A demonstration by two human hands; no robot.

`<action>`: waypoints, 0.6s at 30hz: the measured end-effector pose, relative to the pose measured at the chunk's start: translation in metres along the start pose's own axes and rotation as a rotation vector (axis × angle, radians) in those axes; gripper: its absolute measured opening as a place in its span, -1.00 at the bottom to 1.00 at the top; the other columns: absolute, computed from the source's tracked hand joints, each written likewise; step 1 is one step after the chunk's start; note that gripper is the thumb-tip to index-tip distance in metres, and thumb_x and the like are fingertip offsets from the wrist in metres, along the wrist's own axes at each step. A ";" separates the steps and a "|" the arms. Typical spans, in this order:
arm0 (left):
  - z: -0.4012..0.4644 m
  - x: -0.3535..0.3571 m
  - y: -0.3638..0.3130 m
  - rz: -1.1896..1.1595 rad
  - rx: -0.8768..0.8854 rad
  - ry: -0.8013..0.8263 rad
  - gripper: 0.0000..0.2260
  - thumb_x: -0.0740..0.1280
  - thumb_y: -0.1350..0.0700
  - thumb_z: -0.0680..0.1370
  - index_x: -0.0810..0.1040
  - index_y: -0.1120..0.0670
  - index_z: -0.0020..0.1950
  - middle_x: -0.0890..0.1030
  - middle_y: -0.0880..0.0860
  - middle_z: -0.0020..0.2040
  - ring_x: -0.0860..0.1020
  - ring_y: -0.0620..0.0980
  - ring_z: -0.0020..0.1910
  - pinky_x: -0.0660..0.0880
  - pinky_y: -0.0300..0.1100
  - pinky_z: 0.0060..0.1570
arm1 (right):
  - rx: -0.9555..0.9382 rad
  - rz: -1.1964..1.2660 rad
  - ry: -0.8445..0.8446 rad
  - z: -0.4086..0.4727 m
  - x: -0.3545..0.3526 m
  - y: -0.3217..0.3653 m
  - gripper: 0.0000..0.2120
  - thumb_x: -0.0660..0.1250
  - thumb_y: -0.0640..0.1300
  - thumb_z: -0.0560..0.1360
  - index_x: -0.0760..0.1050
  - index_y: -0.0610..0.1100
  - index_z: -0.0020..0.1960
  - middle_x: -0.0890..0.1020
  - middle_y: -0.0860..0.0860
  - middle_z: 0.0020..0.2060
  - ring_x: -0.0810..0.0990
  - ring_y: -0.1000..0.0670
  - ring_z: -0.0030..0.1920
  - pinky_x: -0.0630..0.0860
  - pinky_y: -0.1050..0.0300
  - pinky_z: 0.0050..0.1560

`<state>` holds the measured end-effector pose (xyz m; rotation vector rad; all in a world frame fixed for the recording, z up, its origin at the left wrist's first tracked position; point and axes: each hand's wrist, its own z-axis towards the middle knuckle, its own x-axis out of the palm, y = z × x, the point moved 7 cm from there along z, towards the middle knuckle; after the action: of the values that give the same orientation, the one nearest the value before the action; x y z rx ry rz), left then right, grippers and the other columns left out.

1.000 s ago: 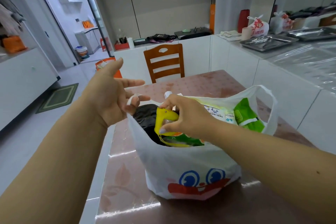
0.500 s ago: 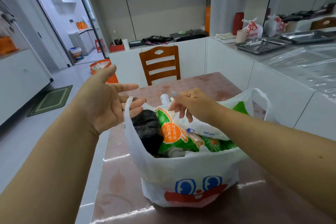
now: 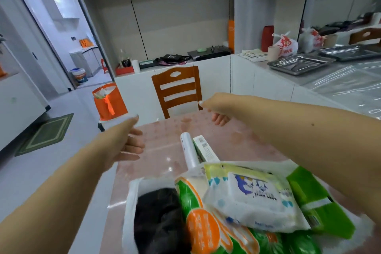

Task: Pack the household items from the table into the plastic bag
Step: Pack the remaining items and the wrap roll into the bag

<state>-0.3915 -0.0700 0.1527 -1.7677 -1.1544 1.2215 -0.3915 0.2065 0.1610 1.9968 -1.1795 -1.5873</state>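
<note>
Plastic bag (image 3: 129,202) at the near edge of the table (image 3: 165,150), stuffed full: baby wipes pack (image 3: 253,198) on top, green packs and a black bundle (image 3: 158,220) inside, white tube (image 3: 188,150) poking out. Left hand (image 3: 125,146) and right hand (image 3: 216,107) above the table, fingers loose, empty.
</note>
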 end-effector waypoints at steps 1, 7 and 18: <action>0.020 0.011 0.010 -0.016 -0.034 0.046 -0.49 0.20 -0.23 0.55 0.54 0.22 0.08 0.64 0.26 -0.16 0.62 0.18 -0.18 0.58 0.07 -0.05 | 0.030 -0.016 0.039 0.015 0.008 -0.004 -0.38 0.14 0.19 0.59 0.26 -0.26 0.44 0.58 -0.25 0.02 0.61 -0.20 -0.01 0.59 -0.04 0.05; 0.107 0.086 0.096 -0.063 -0.332 0.300 -0.42 0.13 -0.25 0.57 0.48 0.25 0.23 0.58 0.29 0.11 0.59 0.20 0.00 0.55 0.05 0.00 | 0.214 -0.204 0.224 0.084 0.062 -0.044 -0.31 0.14 0.20 0.58 0.13 -0.25 0.51 0.51 -0.31 0.22 0.60 -0.26 0.13 0.58 -0.04 0.10; 0.154 0.174 0.155 -0.280 -0.512 0.485 -0.19 0.08 -0.41 0.49 0.49 0.33 0.25 0.52 0.28 0.03 0.53 0.20 -0.04 0.61 0.01 -0.17 | 0.416 -0.083 0.340 0.134 0.137 -0.115 -0.29 0.09 0.27 0.57 0.12 -0.19 0.53 0.34 -0.23 0.41 0.37 -0.25 0.38 0.35 -0.16 0.32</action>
<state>-0.4649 0.0419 -0.0920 -2.0212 -1.4248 0.3091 -0.4635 0.2022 -0.0499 2.4786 -1.3814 -1.0304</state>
